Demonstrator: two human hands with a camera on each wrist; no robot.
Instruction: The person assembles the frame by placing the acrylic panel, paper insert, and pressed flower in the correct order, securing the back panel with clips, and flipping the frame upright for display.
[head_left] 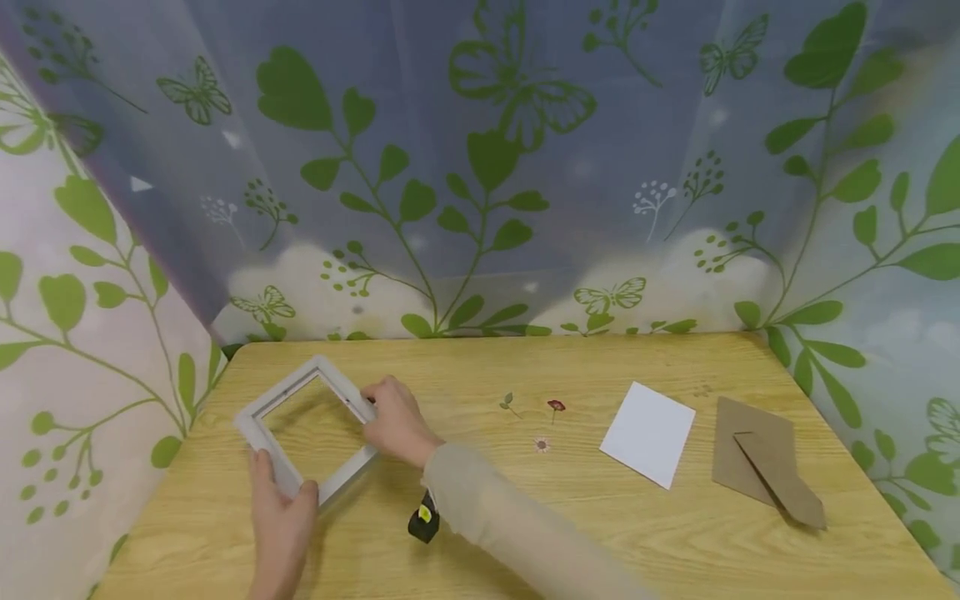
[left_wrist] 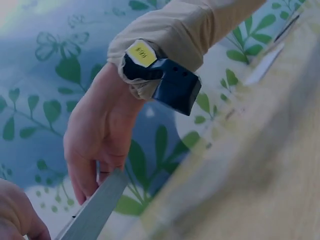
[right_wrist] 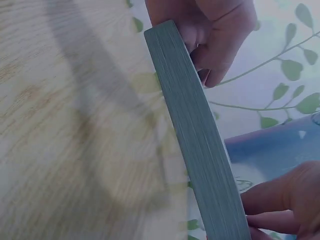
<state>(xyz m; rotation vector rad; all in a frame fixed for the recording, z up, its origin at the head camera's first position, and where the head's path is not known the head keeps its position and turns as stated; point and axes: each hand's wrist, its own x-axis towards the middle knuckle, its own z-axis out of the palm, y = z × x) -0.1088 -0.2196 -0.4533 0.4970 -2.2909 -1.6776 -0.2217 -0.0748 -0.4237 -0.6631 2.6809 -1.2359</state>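
Note:
Both hands hold an empty picture frame (head_left: pixel 347 392), pale grey-white with nothing in its opening, over the left part of the table. My left hand (head_left: pixel 281 521) grips its near-left side, thumb at the near corner. On the opposite side, my right hand (head_left: pixel 401 421) pinches the right edge with curled fingers. The frame's long side edge (right_wrist: pixel 195 130) shows in the right wrist view, raised above the tabletop with its shadow beneath. In the left wrist view the right hand (left_wrist: pixel 102 130) is at the frame's far end; part of the left hand (left_wrist: pixel 17 215) is cut off there.
Mid-table lie a leafy sprig (head_left: pixel 508 403), a dark red pressed flower (head_left: pixel 556 406) and a small pink flower (head_left: pixel 542 445). Further right are a white sheet (head_left: pixel 649 433) and a brown backing board (head_left: pixel 761 437) with its stand leg (head_left: pixel 787 492). A patterned curtain (head_left: pixel 420 275) borders the table.

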